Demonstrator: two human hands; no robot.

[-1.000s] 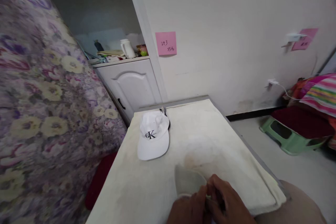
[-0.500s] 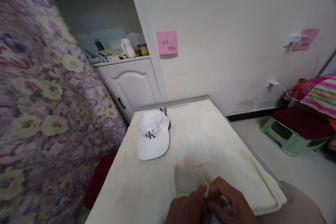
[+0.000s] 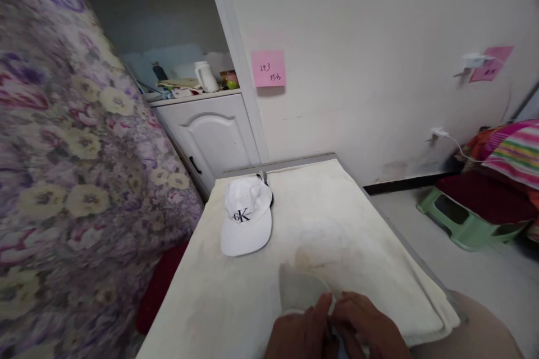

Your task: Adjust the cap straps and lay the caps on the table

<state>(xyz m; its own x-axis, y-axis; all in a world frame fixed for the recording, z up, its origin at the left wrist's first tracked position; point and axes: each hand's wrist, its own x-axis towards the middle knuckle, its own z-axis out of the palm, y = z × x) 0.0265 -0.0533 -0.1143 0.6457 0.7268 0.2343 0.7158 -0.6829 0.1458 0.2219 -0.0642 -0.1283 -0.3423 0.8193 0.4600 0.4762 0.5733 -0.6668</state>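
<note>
Both of my hands work close together at the bottom of the head view, over the near part of the cloth-covered table (image 3: 248, 297). My left hand (image 3: 298, 332) is closed, its thumb pressed on a pale grey-green cloth piece (image 3: 301, 290) with a rounded, lighter edge. Against it, my right hand (image 3: 367, 325) is curled with its fingertips pinched at the same spot. What lies between the fingertips is dark, small and mostly hidden. A white baseball cap (image 3: 246, 216) with black letters sits farther off to the left, touched by neither hand.
A dark strap-like item (image 3: 265, 178) shows behind the cap. A floral curtain (image 3: 84, 168) hangs on the left, near a dark red seat (image 3: 162, 286). Beyond the table stands a white cabinet (image 3: 210, 134). On the right are a green stool (image 3: 463, 221) and my knee (image 3: 480, 325).
My right hand's fingers have curled down and closed in nearer to the left hand, covering the gap between its thumb and fingers. My left hand and the cap stay in place.
</note>
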